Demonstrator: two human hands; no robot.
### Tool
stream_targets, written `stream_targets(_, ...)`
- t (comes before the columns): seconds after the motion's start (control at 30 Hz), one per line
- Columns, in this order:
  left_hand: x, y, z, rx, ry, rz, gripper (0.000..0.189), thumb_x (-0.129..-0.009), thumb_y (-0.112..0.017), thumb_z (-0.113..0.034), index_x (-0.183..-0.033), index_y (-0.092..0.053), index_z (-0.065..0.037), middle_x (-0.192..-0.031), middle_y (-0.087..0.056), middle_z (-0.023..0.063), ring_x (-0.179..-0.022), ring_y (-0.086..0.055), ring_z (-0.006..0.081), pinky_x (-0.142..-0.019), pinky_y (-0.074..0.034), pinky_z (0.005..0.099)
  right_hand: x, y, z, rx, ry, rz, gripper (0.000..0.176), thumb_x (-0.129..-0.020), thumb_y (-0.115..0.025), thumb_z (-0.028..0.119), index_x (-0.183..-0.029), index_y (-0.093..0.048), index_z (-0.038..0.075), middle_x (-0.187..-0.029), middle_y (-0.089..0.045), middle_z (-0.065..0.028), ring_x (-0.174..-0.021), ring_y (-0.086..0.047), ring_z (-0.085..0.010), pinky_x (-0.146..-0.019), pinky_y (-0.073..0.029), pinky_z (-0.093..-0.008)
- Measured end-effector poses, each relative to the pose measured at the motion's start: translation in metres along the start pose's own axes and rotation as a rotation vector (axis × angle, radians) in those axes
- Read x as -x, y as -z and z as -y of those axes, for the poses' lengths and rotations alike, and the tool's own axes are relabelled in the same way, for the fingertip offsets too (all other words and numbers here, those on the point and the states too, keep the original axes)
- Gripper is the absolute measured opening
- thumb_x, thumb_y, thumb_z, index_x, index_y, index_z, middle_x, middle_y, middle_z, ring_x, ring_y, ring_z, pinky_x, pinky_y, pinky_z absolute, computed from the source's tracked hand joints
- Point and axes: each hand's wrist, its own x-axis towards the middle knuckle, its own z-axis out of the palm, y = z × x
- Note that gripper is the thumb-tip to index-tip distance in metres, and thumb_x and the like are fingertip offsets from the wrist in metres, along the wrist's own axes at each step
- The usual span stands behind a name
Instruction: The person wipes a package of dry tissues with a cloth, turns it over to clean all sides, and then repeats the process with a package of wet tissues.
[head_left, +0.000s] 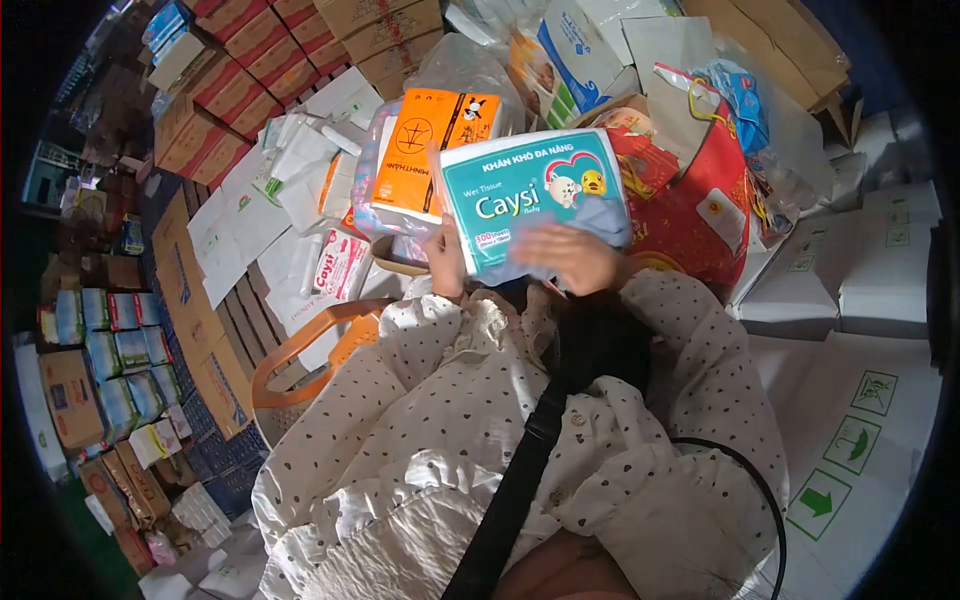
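Note:
A teal and white Caysi tissue pack (500, 180) is held upright before my chest, its printed front facing me. My left hand (445, 258) grips the pack's lower left edge. My right hand (568, 257), blurred by motion, presses a bunched grey-blue cloth (600, 222) against the lower right of the pack's front. Just behind and left of the pack lies an orange pack (432, 150) on other wrapped packs.
A red bag (700, 215) stands right of the pack. White cartons (850, 260) line the right side. An orange plastic chair arm (310, 345) is at my left, near a pink Caysi pack (340, 265). Red-brown boxes (235, 75) are stacked at upper left.

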Motion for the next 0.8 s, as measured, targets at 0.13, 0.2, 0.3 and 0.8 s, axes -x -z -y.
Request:
stream_targets(0.13,0.004,-0.009,-0.025,-0.021,0.042,-0.018,0.047,-0.103,-0.049,-0.033,-0.069,-0.058,-0.001,-0.063,-0.051,-0.0042,-0.059,-0.041,0.0042,-0.053,-0.034,0.0244,0.039,0.019,-0.047,0.032,-0.305,-0.284,0.064,-0.070,-0.049,-0.004,-0.134,-0.051,-0.001,-0.139,-0.050,-0.0212,-0.135,-0.041,-0.0362,-0.113,-0.032,-0.0444)
stream_targets(0.2,0.009,-0.015,-0.038,0.032,0.104,-0.056,0.049,-0.103,-0.048,-0.034,-0.072,-0.060,0.001,-0.063,-0.053,-0.0027,-0.059,-0.043,0.0044,-0.053,-0.035,0.0248,0.033,0.023,-0.064,0.121,-0.420,-0.315,0.061,-0.074,-0.049,-0.002,-0.135,-0.050,-0.001,-0.139,-0.050,-0.0214,-0.136,-0.039,-0.0366,-0.114,-0.031,-0.0434)
stream_targets(0.3,0.012,-0.020,-0.053,0.021,0.111,-0.053,0.049,-0.103,-0.047,-0.035,-0.076,-0.062,0.003,-0.066,-0.056,-0.0011,-0.060,-0.045,0.0047,-0.053,-0.037,0.0246,0.004,0.009,-0.101,0.194,-0.518,-0.441,0.056,-0.081,-0.054,0.007,-0.136,-0.049,0.000,-0.140,-0.049,-0.0206,-0.137,-0.039,-0.0367,-0.114,-0.031,-0.0423)
stream_targets(0.8,0.007,0.000,-0.016,0.352,0.209,0.046,0.042,-0.102,-0.050,-0.035,-0.093,-0.067,0.002,-0.082,-0.069,0.0047,-0.068,-0.063,0.0101,-0.061,-0.050,0.0242,-0.036,-0.028,0.005,0.024,-0.069,-0.053,0.050,-0.073,-0.054,-0.002,-0.122,-0.061,0.005,-0.130,-0.059,-0.0123,-0.129,-0.049,-0.0279,-0.109,-0.038,-0.0432)
